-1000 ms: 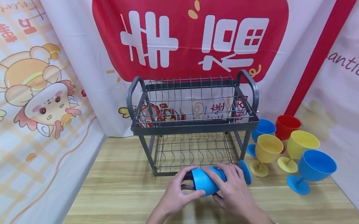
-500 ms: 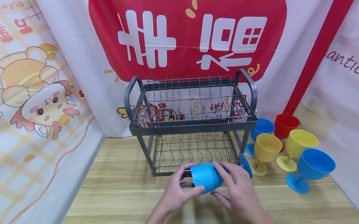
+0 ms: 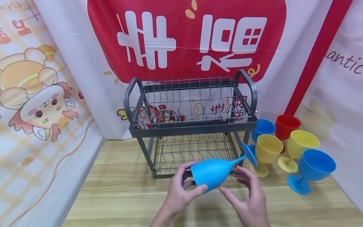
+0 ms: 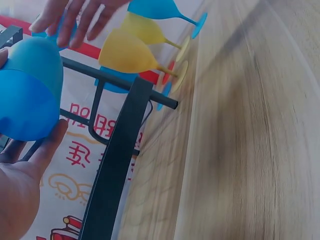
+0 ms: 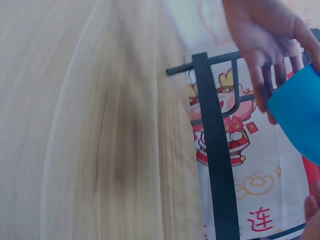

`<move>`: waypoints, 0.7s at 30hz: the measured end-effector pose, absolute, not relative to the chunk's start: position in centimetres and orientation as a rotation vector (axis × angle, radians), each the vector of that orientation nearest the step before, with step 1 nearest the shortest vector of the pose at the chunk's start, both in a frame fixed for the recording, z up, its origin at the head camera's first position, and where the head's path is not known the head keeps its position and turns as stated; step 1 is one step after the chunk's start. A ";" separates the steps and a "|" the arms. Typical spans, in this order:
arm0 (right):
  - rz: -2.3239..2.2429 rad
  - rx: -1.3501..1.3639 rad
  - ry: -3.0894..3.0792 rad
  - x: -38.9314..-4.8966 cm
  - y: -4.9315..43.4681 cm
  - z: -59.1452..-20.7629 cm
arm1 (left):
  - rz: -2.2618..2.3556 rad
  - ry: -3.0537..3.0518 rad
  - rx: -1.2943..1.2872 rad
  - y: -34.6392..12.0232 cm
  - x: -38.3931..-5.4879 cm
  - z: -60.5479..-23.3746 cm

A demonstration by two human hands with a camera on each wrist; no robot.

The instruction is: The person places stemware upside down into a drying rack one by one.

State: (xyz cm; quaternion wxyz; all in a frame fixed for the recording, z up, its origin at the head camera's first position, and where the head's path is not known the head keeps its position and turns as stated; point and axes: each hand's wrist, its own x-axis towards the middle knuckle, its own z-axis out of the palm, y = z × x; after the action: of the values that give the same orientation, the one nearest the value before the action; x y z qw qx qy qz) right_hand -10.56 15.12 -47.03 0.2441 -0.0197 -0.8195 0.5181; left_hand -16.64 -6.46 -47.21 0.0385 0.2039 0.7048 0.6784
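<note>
A blue plastic goblet (image 3: 211,173) lies tilted sideways in the air before the rack, its mouth to the left and its foot raised to the right. My left hand (image 3: 180,194) grips the bowl near the rim, thumb in front and fingers behind. Beside the stem, my right hand (image 3: 250,199) has its fingers spread and loosely bent, holding nothing; whether a fingertip brushes the goblet is unclear. In the left wrist view the goblet's mouth (image 4: 25,102) faces the camera. The right wrist view shows only part of the blue bowl (image 5: 300,110).
A dark two-tier dish rack (image 3: 193,130) stands behind the hands on the wooden table (image 3: 112,202). To its right stand several upright goblets: a near blue one (image 3: 315,167), two yellow ones (image 3: 268,149), a red one (image 3: 286,125) and another blue one (image 3: 262,127). Printed cloth (image 3: 68,30) encloses the table.
My right hand has let go of the goblet's bowl and moved back to the right and down. The goblet's foot has tipped upward while my left hand keeps its hold.
</note>
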 end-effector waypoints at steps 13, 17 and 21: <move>2.504 -0.194 -1.942 -11.7 15.4 -46.6 | 2.095 2.087 0.646 -5.4 -16.3 -47.8; 2.617 -0.181 -1.825 -11.7 15.4 -47.0 | 2.097 2.074 0.677 -5.1 -16.2 -47.8; 2.658 -0.180 -1.756 -11.6 15.3 -47.3 | 2.096 2.074 0.711 -4.8 -16.2 -48.1</move>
State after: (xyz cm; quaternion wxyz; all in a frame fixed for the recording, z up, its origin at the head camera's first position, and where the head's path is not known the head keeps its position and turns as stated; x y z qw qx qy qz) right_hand -11.62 15.32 -47.30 -0.0244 -0.0564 -0.5502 0.8327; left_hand -16.19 -4.78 -48.12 0.0541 0.2340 0.6827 0.6901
